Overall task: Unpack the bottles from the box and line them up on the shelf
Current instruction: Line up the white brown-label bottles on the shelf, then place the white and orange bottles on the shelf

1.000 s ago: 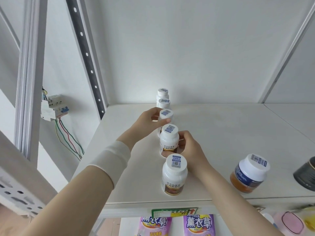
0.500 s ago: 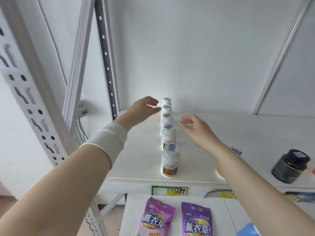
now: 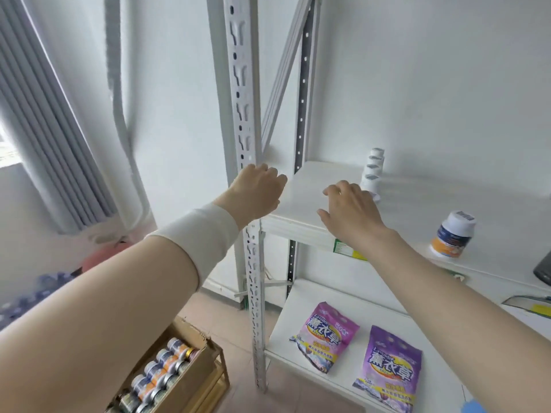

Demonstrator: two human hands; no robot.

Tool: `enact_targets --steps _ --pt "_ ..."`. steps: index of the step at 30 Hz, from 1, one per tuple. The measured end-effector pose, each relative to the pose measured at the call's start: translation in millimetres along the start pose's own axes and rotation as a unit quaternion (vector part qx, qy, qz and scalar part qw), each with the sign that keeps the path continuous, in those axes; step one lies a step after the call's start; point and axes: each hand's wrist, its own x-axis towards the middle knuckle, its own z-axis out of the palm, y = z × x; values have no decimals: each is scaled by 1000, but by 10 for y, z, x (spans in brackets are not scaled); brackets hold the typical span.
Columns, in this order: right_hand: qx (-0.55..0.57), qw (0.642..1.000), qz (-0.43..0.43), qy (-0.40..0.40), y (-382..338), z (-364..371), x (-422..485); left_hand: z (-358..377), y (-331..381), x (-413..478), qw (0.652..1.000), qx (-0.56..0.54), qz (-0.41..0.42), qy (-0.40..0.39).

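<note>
Hands both empty. Left hand [image 3: 257, 189] hangs in front of the slotted upright [image 3: 241, 114] at the left front corner of the top shelf [image 3: 313, 180], back to the camera, fingers loosely curled round nothing. White wrist sleeve [image 3: 202, 231] on that forearm. Right hand [image 3: 351, 214] is palm down over the shelf's front edge, fingers relaxed and slightly spread, gripping nothing.

Row of white bottles [image 3: 372, 171] stands upright on the top shelf, single file front to back, just beyond the right hand; the nearest one is partly hidden by its fingers. Lone orange-labelled bottle [image 3: 453, 234] sits upright near the front edge, well apart to the right of the row. Dark jar [image 3: 544, 271] is cut off by the right frame edge. Green tag [image 3: 343, 248] on the shelf lip, partly behind the right wrist.

Cardboard box [image 3: 205, 357] is on the floor lower left, open, with packed bottles [image 3: 161, 372] in rows. Two lavender pouches [image 3: 326, 341] lie flat on the lower shelf [image 3: 298, 317].
</note>
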Motion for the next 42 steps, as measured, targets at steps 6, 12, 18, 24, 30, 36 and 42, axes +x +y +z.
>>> enact_targets --steps 6,12,18,24,30,36,42 --pt "-12 994 -108 -6 -1030 228 -58 350 -633 -890 996 42 -55 -60" --pt "-2 979 -199 -42 -2305 715 3 1106 -1290 -1941 984 13 -115 -136" --pt "-1 953 -279 -120 -3376 1574 -150 2166 -1468 -2885 957 -43 -157 -242" --pt "-35 909 -350 -224 -3898 2520 -181 3235 -1354 -3464 899 -125 -229 -350" --pt "-72 861 -378 -332 -4254 3575 -7 4263 -1128 -3726 817 -216 -306 -438" --pt "-59 794 -427 -429 -4278 4580 62 5015 -736 -3795 719 -317 -354 -507" --pt "-48 767 -437 -466 -4503 5468 187 5795 -542 -3851 642 -396 -438 -489"
